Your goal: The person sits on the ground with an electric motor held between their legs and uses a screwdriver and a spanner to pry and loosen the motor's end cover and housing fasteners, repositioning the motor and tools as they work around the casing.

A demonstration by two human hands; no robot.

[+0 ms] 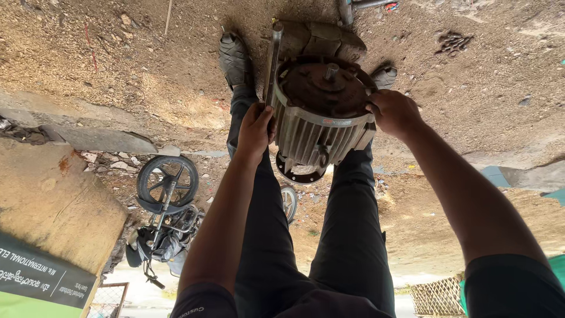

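A grey, ribbed electric motor (321, 121) stands on dirt between my two shoes, its rusty end face and short shaft (331, 72) turned toward me. My left hand (255, 131) is closed around a long metal bar (272, 62) that runs along the motor's left side. My right hand (393, 112) grips the rim of the motor's end face on the right. My dark-trousered legs frame the motor on both sides. The whole view appears upside down.
A black shoe (235, 59) sits left of the motor and another (385, 75) right of it. A motorcycle (168, 203) is parked at the left beside a tan wall (53, 206). A small chain pile (453, 41) lies on the dirt, a woven basket (438, 297) at the bottom right.
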